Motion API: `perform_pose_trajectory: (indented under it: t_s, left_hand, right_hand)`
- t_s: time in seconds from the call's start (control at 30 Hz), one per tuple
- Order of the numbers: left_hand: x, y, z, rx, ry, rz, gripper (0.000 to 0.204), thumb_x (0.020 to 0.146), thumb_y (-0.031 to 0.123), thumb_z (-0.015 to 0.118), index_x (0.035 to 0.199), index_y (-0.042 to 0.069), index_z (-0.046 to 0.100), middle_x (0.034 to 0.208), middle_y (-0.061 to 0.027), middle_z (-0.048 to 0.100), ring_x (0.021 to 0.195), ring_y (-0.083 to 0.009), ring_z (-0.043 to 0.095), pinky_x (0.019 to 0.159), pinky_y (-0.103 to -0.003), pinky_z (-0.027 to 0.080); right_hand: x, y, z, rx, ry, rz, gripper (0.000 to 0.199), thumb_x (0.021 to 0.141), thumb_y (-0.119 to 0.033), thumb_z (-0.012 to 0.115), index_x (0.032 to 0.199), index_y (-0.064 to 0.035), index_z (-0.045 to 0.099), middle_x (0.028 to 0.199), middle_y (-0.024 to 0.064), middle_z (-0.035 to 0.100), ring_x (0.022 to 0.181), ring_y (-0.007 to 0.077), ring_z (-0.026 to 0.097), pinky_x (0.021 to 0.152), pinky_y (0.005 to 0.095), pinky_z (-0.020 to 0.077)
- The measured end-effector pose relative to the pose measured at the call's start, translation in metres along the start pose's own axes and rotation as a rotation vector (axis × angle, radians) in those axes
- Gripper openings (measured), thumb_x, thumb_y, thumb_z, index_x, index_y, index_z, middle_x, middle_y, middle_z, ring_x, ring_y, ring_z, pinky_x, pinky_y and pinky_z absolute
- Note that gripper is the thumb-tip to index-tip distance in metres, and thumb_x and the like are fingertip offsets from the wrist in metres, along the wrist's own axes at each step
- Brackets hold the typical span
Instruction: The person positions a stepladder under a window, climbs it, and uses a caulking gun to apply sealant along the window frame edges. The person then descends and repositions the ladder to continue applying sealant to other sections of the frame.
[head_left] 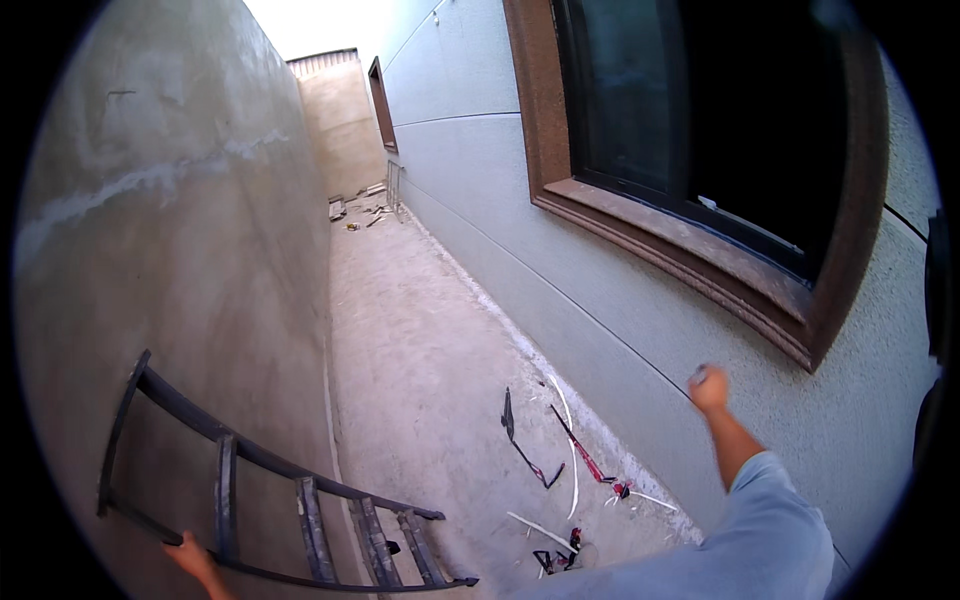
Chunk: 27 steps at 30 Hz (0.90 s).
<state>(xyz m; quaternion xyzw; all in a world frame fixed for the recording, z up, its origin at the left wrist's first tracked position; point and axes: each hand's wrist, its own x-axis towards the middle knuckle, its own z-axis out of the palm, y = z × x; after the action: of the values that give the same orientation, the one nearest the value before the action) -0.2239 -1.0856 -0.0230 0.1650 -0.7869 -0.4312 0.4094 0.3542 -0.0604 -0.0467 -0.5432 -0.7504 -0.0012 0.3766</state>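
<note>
Black ladder (312, 527) is gripped by left hand (188, 553), with right hand (710, 389) clenched, contents unclear.

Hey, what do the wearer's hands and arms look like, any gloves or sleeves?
The left hand and right hand are ungloved. A pale grey-blue sleeve covers part of the right arm, ending short of the wrist; no sleeve shows on the left arm.

Far debris (372, 213) too sm. to ID, ditto grey bit (699, 374) at R hand (710, 390); L forearm (213, 583) cut off.
</note>
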Motion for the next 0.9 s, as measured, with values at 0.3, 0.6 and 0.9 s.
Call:
perform_pose_trajectory:
  t_s: [0.3,0.6,0.9]
  left_hand:
    - [-0.194,0.179,-0.089,-0.090,-0.083,0.186,0.077,0.091,0.051,0.065,0.143,-0.003,0.049,0.120,-0.0227,0.065,0.102,-0.0371,0.065,0.095,-0.051,0.053]
    - [-0.254,0.131,-0.163,-1.247,-0.503,-0.168,0.078,0.092,0.051,0.060,0.148,-0.001,0.043,0.130,-0.0215,0.055,0.114,-0.0356,0.056,0.104,-0.053,0.045]
    - [-0.227,-0.003,-0.048,-0.475,-0.890,-0.893,0.050,0.100,0.054,0.052,0.122,0.010,0.060,0.101,-0.0106,0.063,0.084,-0.0252,0.061,0.077,-0.047,0.052]
  right_hand:
    - [-0.333,-0.195,0.058,0.358,-1.570,-0.722,0.046,0.093,-0.041,0.068,0.125,-0.0073,0.068,0.117,0.0153,0.072,0.106,0.0300,0.069,0.095,0.0415,0.0525]
    - [-0.274,-0.390,-0.047,1.065,-0.838,-0.965,0.089,0.090,-0.054,0.072,0.151,0.0010,0.038,0.148,0.0278,0.046,0.139,0.0391,0.045,0.115,0.0448,0.0364]
    - [-0.249,-0.334,-0.085,0.933,-0.767,-0.747,0.078,0.091,-0.057,0.069,0.138,0.0034,0.051,0.125,0.0258,0.061,0.118,0.0403,0.060,0.101,0.0458,0.0484]
